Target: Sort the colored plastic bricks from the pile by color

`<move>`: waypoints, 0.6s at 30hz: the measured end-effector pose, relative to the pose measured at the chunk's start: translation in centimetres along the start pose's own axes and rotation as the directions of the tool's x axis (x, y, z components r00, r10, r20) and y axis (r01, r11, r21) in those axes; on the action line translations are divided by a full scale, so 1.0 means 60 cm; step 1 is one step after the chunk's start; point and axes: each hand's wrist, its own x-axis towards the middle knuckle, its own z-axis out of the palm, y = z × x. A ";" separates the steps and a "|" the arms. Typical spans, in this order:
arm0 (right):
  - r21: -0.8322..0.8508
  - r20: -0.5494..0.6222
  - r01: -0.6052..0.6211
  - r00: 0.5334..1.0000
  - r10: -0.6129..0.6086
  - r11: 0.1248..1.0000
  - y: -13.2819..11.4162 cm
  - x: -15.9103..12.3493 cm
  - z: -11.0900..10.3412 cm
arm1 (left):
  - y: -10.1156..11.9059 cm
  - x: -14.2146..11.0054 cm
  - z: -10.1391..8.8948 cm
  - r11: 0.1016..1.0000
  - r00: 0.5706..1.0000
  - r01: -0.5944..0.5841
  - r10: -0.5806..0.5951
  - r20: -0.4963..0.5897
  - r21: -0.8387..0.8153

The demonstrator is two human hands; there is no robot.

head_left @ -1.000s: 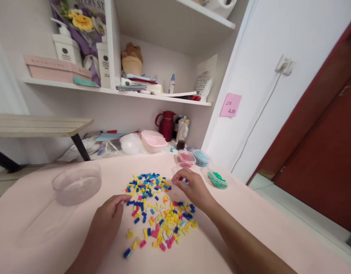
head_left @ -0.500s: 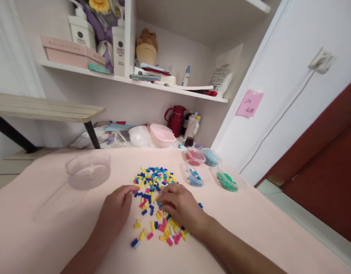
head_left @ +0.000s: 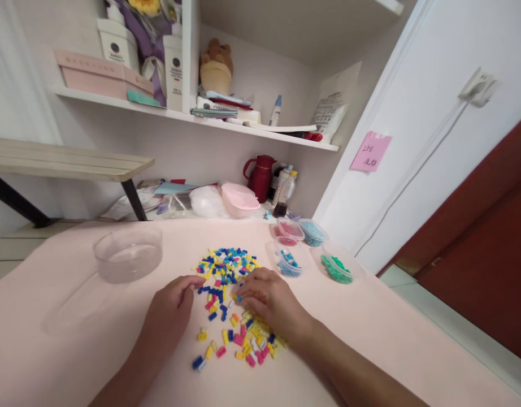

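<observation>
We see small bricks point(head_left: 229, 263) in the lower middle of the frame, spread over the pink table point(head_left: 99, 356) in two loose patches: the upper one mostly blue, yellow and white, the lower with more yellow and pink. Spread this thin, most colours show plainly — which, we judge, is the reason for the scatter.

The right hand point(head_left: 276, 301) reaches in from the lower right, over the lower patch, with thumb and fingertips bent toward each other at a light blue brick point(head_left: 239, 298). We cannot tell whether that brick is pinched or merely touched. The left hand point(head_left: 172, 301) is at the left edge of the patches, thumb and forefinger drawn close together near some dark blue bricks point(head_left: 218, 294); whether anything sits between them we cannot make out.

Right of centre stand a blue tub point(head_left: 291, 273), a red tub point(head_left: 289, 242), a pale blue tub point(head_left: 315, 242) and a green tub point(head_left: 344, 276) — near the right hand, probably to keep the reach short. A see-through bowl point(head_left: 129, 272) stands at the left of the frame, perhaps set aside to give both hands room.
</observation>
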 end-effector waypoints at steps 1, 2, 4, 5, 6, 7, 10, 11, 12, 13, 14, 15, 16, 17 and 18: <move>0.016 -0.014 -0.006 1.000 0.006 1.000 -0.001 0.002 -0.009 | 0.000 0.001 0.000 1.000 1.000 0.005 -0.005 0.004 0.003; 0.024 -0.029 -0.011 0.999 0.012 1.000 -0.001 0.004 -0.020 | 0.000 0.001 -0.001 1.000 1.000 0.010 -0.010 0.005 0.005; 0.027 -0.082 -0.026 0.996 0.028 0.999 0.005 0.009 -0.048 | 0.001 0.003 -0.002 1.000 1.000 0.017 -0.017 0.004 0.009; 0.022 -0.128 -0.040 0.991 0.042 0.999 0.010 0.011 -0.065 | 0.003 0.003 -0.003 1.000 1.000 0.022 -0.022 0.002 0.009; 0.013 -0.186 -0.060 0.981 0.062 0.998 0.017 0.013 -0.082 | 0.004 0.004 -0.004 1.000 1.000 0.026 -0.026 0.001 0.008; 0.001 -0.255 -0.088 0.963 0.085 0.996 0.026 0.014 -0.100 | 0.004 0.004 -0.005 1.000 1.000 0.029 -0.029 -0.001 0.005; -0.064 -0.419 -0.200 0.894 0.155 0.978 0.057 0.011 -0.143 | 0.004 0.006 -0.007 0.999 0.999 0.046 -0.046 0.004 -0.004; -0.101 -0.442 -0.241 0.880 0.173 0.965 0.067 0.008 -0.151 | 0.003 0.006 -0.008 0.999 0.999 0.052 -0.052 0.011 -0.003; -0.148 -0.449 -0.284 0.873 0.191 0.947 0.076 0.006 -0.156 | 0.002 0.007 -0.008 0.998 0.998 0.060 -0.060 0.017 0.001; -0.204 -0.447 -0.327 0.870 0.209 0.923 0.083 0.003 -0.158 | 0.001 0.007 -0.008 0.997 0.997 0.071 -0.071 0.022 0.007; -0.263 -0.439 -0.365 0.870 0.226 0.893 0.088 0.002 -0.157 | 0.001 0.008 -0.009 0.996 0.996 0.083 -0.083 0.026 0.014; -0.316 -0.427 -0.391 0.872 0.239 0.864 0.090 0.000 -0.153 | 0.001 0.008 -0.009 0.995 0.995 0.097 -0.098 0.027 0.021; -0.352 -0.415 -0.400 0.877 0.242 0.846 0.088 0.000 -0.147 | 0.001 0.009 -0.009 0.993 0.993 0.112 -0.112 0.028 0.025; -0.366 -0.404 -0.389 0.885 0.232 0.845 0.084 0.001 -0.140 | 0.002 0.010 -0.009 0.992 0.992 0.124 -0.124 0.026 0.025; -0.354 -0.386 -0.355 0.898 0.211 0.865 0.077 0.003 -0.131 | 0.002 0.011 -0.008 0.991 0.991 0.133 -0.134 0.023 0.020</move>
